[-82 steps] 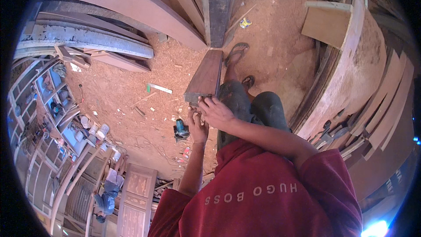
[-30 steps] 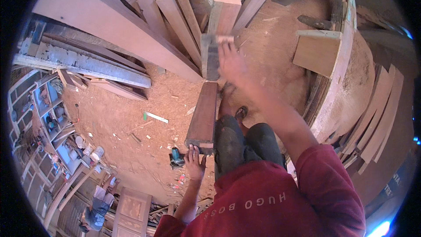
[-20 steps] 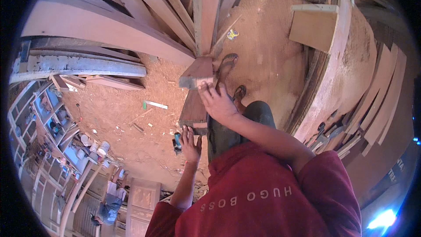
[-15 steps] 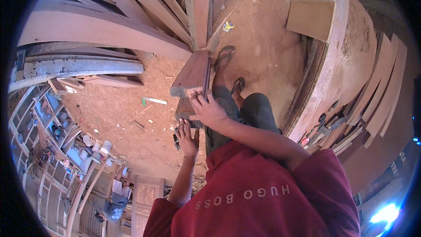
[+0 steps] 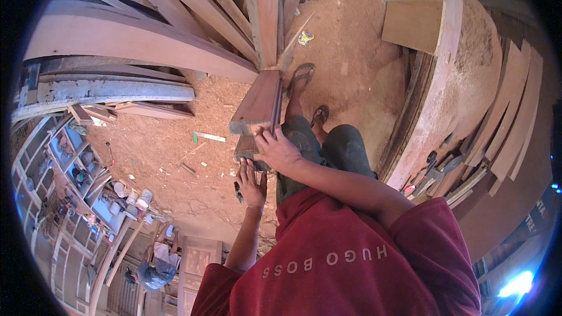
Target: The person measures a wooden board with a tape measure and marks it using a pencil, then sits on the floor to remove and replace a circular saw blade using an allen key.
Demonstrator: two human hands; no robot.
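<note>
Two thick brown wooden boards lie one above the other in front of me, their ends toward my body. My right hand (image 5: 278,151) rests on the near end of the upper board (image 5: 259,100), fingers somewhat apart, and it partly hides the lower board (image 5: 244,145). My left hand (image 5: 252,185) reaches up to the near end of the lower board, its fingers stretched out against it. Beside the left hand is a small black object (image 5: 237,192), partly hidden, whose kind I cannot make out.
Long planks (image 5: 134,38) are stacked at the far left, and more timber (image 5: 503,111) leans on the right. A try square (image 5: 209,137) lies on the dusty floor. A person (image 5: 157,266) is at the lower left, near shelves with white buckets (image 5: 144,199).
The view has shifted slightly. Both hands stay at the board ends, with the right hand's fingers moved only a little.
</note>
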